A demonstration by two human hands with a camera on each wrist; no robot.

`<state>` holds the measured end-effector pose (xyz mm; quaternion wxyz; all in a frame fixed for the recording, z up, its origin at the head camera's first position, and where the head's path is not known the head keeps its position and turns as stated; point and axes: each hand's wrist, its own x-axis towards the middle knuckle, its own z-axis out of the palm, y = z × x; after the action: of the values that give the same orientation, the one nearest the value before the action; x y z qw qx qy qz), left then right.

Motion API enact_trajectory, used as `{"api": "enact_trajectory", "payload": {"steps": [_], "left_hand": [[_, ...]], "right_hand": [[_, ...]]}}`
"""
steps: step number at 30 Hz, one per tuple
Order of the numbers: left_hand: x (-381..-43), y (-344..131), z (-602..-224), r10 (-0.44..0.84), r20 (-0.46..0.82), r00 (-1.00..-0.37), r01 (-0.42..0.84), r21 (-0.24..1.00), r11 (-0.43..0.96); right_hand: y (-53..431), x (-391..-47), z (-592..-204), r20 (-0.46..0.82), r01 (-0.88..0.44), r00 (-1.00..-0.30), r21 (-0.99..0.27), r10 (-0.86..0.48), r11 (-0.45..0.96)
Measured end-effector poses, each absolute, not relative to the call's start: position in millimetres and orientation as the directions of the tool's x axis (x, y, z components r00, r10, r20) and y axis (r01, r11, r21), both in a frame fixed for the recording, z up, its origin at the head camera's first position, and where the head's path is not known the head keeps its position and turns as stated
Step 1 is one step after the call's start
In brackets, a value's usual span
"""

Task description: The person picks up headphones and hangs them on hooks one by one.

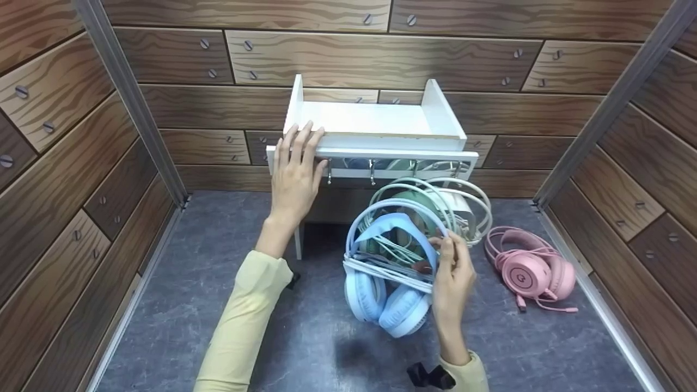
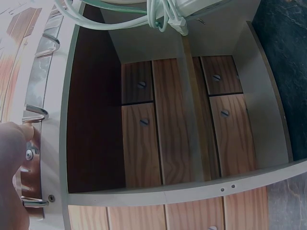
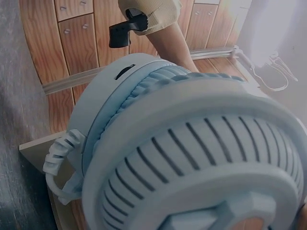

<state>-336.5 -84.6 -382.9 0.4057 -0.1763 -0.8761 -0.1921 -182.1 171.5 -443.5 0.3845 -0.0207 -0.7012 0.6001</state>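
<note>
A white rack (image 1: 375,142) with a shelf and a row of metal hooks (image 1: 372,173) stands against the back wall. My left hand (image 1: 297,182) rests on its left front edge, fingers extended over the top board and thumb at the front. My right hand (image 1: 454,272) pinches the headband of a light blue headset (image 1: 364,294) on its right side. The headset is in front of the rack, its ear cups low and its cable wound across the middle. In the right wrist view, a ribbed ear cup (image 3: 192,143) fills the foreground.
Behind the blue headset, a green headset (image 1: 409,204) and a white one (image 1: 484,209) are at the rack's right part, partly hidden. A pink headset (image 1: 525,275) lies on the dark floor (image 1: 310,348) at the right. Wood-patterned walls (image 1: 359,60) surround the space.
</note>
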Motion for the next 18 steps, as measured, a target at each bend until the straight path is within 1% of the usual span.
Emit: {"api": "enact_trajectory", "payload": {"steps": [6, 10, 18], "left_hand": [[-336.3, -85.1, -383.5, 0.154, 0.778, -0.609, 0.463, 0.191, 0.865], [-335.8, -85.7, -384.5, 0.156, 0.781, -0.605, 0.468, 0.19, 0.863], [-336.3, -85.7, -383.8, 0.16, 0.782, -0.602, 0.467, 0.182, 0.866]], "right_hand": [[161.3, -179.4, -428.5, 0.503, -0.397, -0.698, -0.864, 0.51, 0.309], [154.3, -174.7, -415.3, 0.531, -0.414, -0.692, -0.847, 0.489, 0.333], [160.7, -193.7, -433.3, 0.524, -0.44, -0.698, -0.852, 0.488, 0.285]]}}
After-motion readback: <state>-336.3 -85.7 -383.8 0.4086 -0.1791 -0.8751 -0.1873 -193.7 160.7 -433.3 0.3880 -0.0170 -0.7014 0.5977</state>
